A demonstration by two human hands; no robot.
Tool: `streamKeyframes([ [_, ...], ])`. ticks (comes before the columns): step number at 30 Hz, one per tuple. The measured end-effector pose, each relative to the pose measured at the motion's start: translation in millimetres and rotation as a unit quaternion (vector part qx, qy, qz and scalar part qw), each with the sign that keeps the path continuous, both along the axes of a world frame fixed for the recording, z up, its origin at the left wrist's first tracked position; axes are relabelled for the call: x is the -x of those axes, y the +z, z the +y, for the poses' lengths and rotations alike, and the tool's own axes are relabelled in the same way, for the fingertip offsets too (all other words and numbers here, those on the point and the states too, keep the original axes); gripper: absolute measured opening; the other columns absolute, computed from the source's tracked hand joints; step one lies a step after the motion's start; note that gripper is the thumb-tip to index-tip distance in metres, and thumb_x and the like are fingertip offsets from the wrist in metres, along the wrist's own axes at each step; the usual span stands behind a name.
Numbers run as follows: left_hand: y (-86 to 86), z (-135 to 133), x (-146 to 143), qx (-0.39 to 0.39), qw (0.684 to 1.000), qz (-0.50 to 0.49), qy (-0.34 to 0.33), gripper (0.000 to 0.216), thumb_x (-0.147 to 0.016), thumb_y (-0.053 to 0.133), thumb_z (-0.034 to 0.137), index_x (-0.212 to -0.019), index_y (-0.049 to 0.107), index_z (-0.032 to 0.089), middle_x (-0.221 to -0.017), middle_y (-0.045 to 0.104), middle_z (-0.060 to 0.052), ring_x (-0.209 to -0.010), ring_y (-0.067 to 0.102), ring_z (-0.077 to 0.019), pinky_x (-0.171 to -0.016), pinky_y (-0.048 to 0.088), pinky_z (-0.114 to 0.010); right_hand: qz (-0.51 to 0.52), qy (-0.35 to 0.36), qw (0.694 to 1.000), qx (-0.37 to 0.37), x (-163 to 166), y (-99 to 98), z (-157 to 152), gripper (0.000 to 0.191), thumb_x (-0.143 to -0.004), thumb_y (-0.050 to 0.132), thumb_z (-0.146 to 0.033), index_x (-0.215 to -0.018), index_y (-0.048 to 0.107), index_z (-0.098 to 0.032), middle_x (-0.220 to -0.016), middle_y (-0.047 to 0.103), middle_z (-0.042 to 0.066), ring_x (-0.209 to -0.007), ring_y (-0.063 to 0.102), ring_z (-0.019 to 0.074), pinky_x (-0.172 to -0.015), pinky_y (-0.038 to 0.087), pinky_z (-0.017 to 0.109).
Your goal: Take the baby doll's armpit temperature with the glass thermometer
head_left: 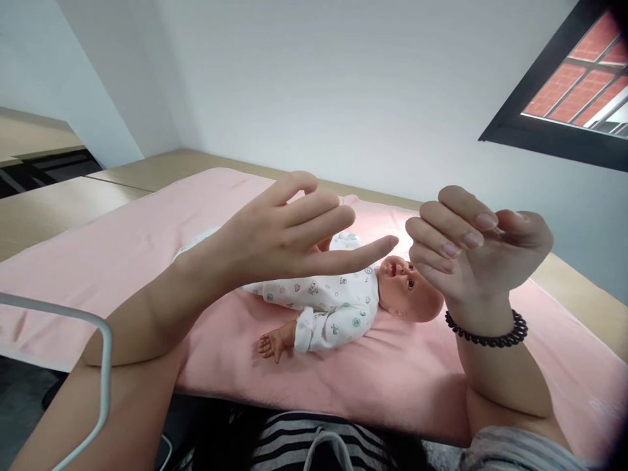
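A baby doll (343,304) in a white patterned suit lies on its back on a pink sheet (147,242), head to the right. My left hand (289,229) hovers above the doll's body with fingers stretched out, the forefinger reaching toward my right hand. My right hand (471,245) is raised above the doll's head, palm toward me, fingers curled and pressed together; nothing shows inside them. A dark beaded bracelet (490,333) rings that wrist.
The pink sheet covers a wooden table (59,209) against a white wall. A white metal rail (98,353) curves at the lower left. A dark-framed window (564,98) sits at the upper right. My striped clothing (304,445) fills the bottom edge.
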State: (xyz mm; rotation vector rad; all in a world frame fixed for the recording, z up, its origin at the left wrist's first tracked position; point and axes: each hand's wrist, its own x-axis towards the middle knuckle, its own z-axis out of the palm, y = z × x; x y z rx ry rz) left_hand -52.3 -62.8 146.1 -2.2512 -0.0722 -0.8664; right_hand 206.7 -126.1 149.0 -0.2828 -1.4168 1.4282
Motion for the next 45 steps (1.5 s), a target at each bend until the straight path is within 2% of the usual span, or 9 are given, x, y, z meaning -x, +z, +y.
streamKeyframes([
  [9, 1.0, -0.3, 1.4, 0.03, 0.999, -0.016, 0.004, 0.065, -0.093, 0.055, 0.007, -0.145, 0.043, 0.045, -0.094, 0.061, 0.003, -0.084, 0.059, -0.0109, -0.088, 0.059, -0.032, 0.012, -0.029, 0.999, 0.039, 1.4, -3.4, -4.1, 0.024, -0.069, 0.072, -0.026, -0.072, 0.047, -0.025, -0.065, 0.038, -0.001, -0.058, 0.038, 0.0141, -0.043, 0.041, 0.025],
  [13, 1.5, -4.2, 2.4, -0.09, 0.995, 0.005, 0.052, 0.062, -0.095, 0.053, 0.009, -0.146, 0.043, 0.042, -0.121, 0.065, 0.005, -0.107, 0.066, -0.0114, -0.102, 0.058, -0.034, 0.016, -0.085, 0.994, 0.062, 4.5, -3.2, -9.4, 0.032, -0.059, 0.072, -0.01, -0.079, 0.052, -0.026, -0.074, 0.045, -0.001, -0.061, 0.042, 0.0134, -0.048, 0.047, 0.026],
  [16, 3.3, -9.4, 2.7, -0.163, 0.985, 0.031, 0.053, 0.055, -0.096, 0.055, 0.01, -0.146, 0.047, 0.034, -0.149, 0.052, 0.004, -0.136, 0.053, -0.0159, -0.118, 0.047, -0.036, 0.014, -0.122, 0.991, 0.054, 5.6, -3.1, -10.7, 0.037, -0.058, 0.073, -0.007, -0.083, 0.054, -0.027, -0.081, 0.05, -0.001, -0.061, 0.043, 0.0123, -0.051, 0.049, 0.027],
  [19, 5.6, -13.2, 1.2, -0.076, 0.994, 0.061, 0.04, 0.056, -0.099, 0.053, 0.011, -0.15, 0.042, 0.032, -0.156, 0.046, 0.004, -0.146, 0.042, -0.0165, -0.125, 0.038, -0.038, -0.011, -0.147, 0.989, 0.023, 3.6, -4.1, -9.1, 0.037, -0.06, 0.076, -0.013, -0.087, 0.056, -0.029, -0.089, 0.055, -0.001, -0.062, 0.048, 0.0133, -0.054, 0.051, 0.031],
  [22, 6.7, -14.0, -1.2, 0.001, 0.996, 0.078, 0.033, 0.062, -0.099, 0.055, 0.014, -0.154, 0.033, 0.033, -0.154, 0.049, 0.004, -0.146, 0.041, -0.0167, -0.125, 0.038, -0.038, -0.042, -0.17, 0.985, -0.002, 1.4, -5.0, -6.7, 0.037, -0.062, 0.08, -0.02, -0.089, 0.057, -0.031, -0.094, 0.058, -0.001, -0.065, 0.051, 0.0145, -0.055, 0.051, 0.033],
  [27, 5.7, -12.6, -2.7, -0.02, 0.997, 0.076, 0.021, 0.063, -0.098, 0.054, 0.007, -0.153, 0.035, 0.029, -0.155, 0.047, 0.002, -0.149, 0.037, -0.0153, -0.126, 0.036, -0.036, -0.074, -0.189, 0.979, -0.038, 0.8, -5.2, -5.8, 0.04, -0.064, 0.081, -0.021, -0.094, 0.057, -0.032, -0.093, 0.057, -0.002, -0.064, 0.051, 0.0135, -0.054, 0.048, 0.031],
  [32, 4.6, -11.4, -3.1, -0.02, 0.997, 0.071, 0.013, 0.067, -0.095, 0.057, 0.003, -0.153, 0.037, 0.031, -0.156, 0.046, 0.003, -0.149, 0.036, -0.0164, -0.126, 0.038, -0.036, -0.046, -0.191, 0.98, -0.02, 1.3, -3.8, -8.8, 0.041, -0.061, 0.083, -0.016, -0.088, 0.055, -0.03, -0.084, 0.051, -0.003, -0.055, 0.04, 0.0101, -0.046, 0.041, 0.027],
  [40, 3.7, -10.0, -3.2, -0.016, 0.996, 0.086, 0.025, 0.071, -0.095, 0.055, 0.002, -0.156, 0.032, 0.032, -0.16, 0.04, 0.003, -0.149, 0.036, -0.0185, -0.125, 0.039, -0.039, -0.006, -0.104, 0.995, -0.003, 7.0, 0.5, -17.3, 0.04, -0.064, 0.075, -0.002, -0.081, 0.05, -0.028, -0.07, 0.034, -0.005, -0.05, 0.033, 0.0098, -0.035, 0.028, 0.023],
  [45, 2.8, -9.3, -3.7, -0.018, 0.996, 0.09, 0.024, 0.071, -0.096, 0.056, 0.005, -0.156, 0.031, 0.032, -0.161, 0.039, 0.003, -0.15, 0.035, -0.0191, -0.125, 0.039, -0.04, -0.017, -0.109, 0.994, -0.003, 7.2, 0.2, -20.9, 0.045, -0.061, 0.079, -0.004, -0.086, 0.051, -0.029, -0.07, 0.037, -0.005, -0.051, 0.039, 0.0094, -0.032, 0.029, 0.019],
])
